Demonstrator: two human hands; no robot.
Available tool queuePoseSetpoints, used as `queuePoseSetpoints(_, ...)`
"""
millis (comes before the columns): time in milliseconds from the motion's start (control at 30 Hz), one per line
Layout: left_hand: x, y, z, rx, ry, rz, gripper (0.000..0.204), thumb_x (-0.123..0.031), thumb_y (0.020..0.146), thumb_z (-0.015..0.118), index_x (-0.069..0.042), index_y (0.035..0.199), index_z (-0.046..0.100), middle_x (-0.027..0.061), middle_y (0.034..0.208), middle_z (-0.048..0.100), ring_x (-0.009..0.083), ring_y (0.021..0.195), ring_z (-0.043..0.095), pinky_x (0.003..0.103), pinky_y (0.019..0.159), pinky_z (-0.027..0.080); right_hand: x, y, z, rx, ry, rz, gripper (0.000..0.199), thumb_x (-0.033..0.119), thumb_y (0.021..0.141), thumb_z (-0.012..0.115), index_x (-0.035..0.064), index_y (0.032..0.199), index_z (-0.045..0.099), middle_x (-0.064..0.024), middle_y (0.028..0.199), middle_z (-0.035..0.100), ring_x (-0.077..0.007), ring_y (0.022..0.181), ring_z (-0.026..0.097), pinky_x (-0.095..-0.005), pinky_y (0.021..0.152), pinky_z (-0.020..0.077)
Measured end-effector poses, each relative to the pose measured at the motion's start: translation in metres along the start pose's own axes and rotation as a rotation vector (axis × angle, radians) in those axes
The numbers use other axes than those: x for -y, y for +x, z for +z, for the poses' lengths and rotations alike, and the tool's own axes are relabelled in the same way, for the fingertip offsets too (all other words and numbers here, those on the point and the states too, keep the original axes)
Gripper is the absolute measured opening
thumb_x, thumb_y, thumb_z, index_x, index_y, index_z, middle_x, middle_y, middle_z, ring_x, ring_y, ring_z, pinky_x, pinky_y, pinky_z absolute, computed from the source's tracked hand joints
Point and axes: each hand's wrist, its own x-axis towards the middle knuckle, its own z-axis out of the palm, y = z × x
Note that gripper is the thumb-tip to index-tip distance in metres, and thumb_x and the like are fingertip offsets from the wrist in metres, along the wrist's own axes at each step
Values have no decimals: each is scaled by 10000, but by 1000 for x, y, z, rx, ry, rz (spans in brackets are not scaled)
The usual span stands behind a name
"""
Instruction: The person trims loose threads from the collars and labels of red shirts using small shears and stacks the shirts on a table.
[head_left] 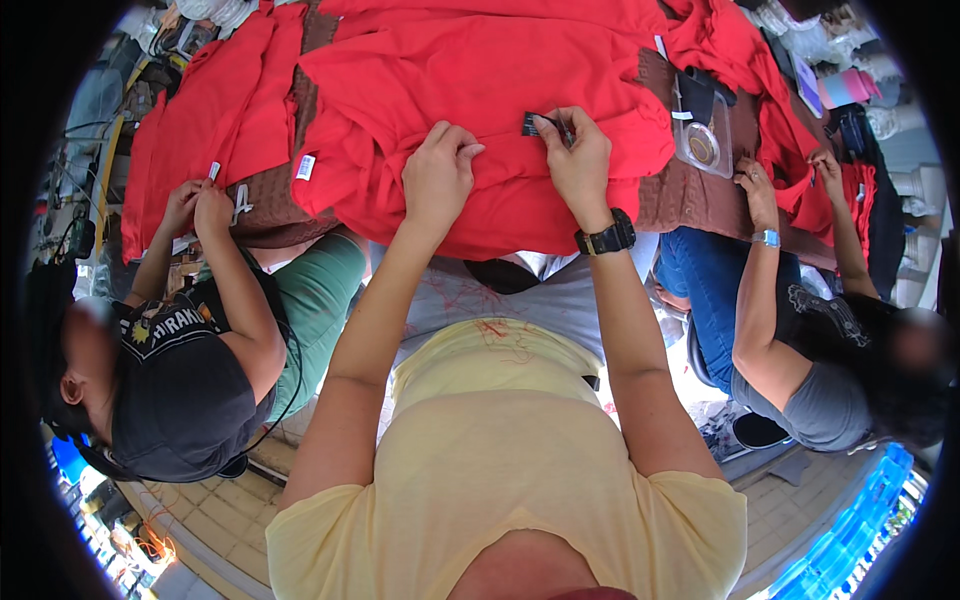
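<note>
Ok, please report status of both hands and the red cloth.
Right hand pinches small black item. Left hand over red cloth, grip unclear. Cloth lies rumpled. Transparent box beside it, right side.

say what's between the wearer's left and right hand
The head view shows red fabric between the left hand and right hand, plus a dark tag the latter pinches.

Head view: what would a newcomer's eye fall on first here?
The big red cloth, spread over a brown table cover at top centre, stands out first. Next comes the right hand, pinching a small black item above it, with a black watch on that wrist. Co-workers at both sides handle red cloth too.
</note>
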Motion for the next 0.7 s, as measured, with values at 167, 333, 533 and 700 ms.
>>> queuePoseSetpoints(167,9,0,-6,154,-497,-283,63,-64,925,674,-15,893,651,66,796,666,162,702,636,300,648,500,34,-9,-2,-158,7,-141,291,265,975,655,-19,923,622,-123,756,622,-247,676,593,-374,661,473)
queuePoseSetpoints(333,9,-8,-10,224,-696,-310,63,-60,984,621,-5,975,652,35,969,716,79,816,606,236,730,494,62,-58,2,429,424,514,501,393,1091,370,0,867,587,-25,687,490,-111,618,483,-309,565,389)
queuePoseSetpoints(533,7,-14,-15,229,-722,-274,40,-41,982,614,-8,985,638,52,1012,716,80,859,606,250,765,496,39,-66,24,402,448,577,515,402,1089,367,14,833,586,1,635,474,-75,533,425,-283,495,346)
queuePoseSetpoints(700,3,-14,-16,215,-785,-282,38,0,956,619,23,969,646,60,948,715,84,874,633,260,803,511,34,-62,27,416,491,636,484,385,1086,391,30,815,577,18,615,458,-71,497,397,-278,467,318)
